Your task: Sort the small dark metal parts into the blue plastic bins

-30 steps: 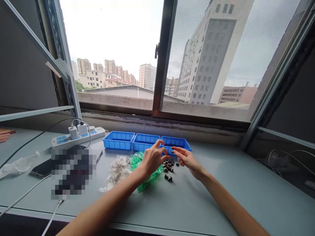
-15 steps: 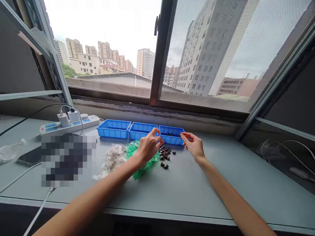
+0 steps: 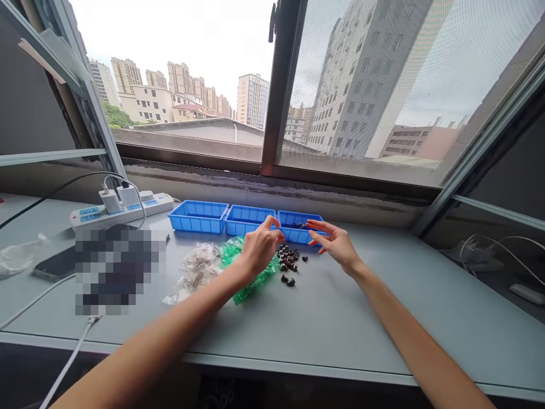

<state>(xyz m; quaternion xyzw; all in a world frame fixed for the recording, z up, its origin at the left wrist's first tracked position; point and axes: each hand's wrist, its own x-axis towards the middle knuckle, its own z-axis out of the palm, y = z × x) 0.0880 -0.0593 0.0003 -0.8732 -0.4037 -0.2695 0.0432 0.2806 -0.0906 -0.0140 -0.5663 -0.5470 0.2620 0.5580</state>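
Observation:
My right hand (image 3: 338, 245) reaches over the front edge of the right blue bin (image 3: 293, 235), fingers spread and nothing seen between them. A few small dark parts (image 3: 299, 225) lie inside that bin. My left hand (image 3: 258, 249) hovers above a green plastic bag (image 3: 244, 294), in front of the middle blue bin (image 3: 238, 228). Its fingers are curled, with a gap between thumb and index finger; I see nothing held there. Beside it on the table is a pile of small black parts (image 3: 288, 258), with a couple lying apart nearer me.
Clear plastic bags with small pieces (image 3: 200, 267) lie left of the green bag. A left blue bin (image 3: 198, 224) stands in the row. Farther left are a power strip (image 3: 123, 211), a dark phone (image 3: 53, 266) and white cables. A window (image 3: 183, 74) rises behind the table.
The fingers of my right hand have gone from a pinch at the right bin's edge to spread. My left hand stays almost in place, and the view has shifted slightly.

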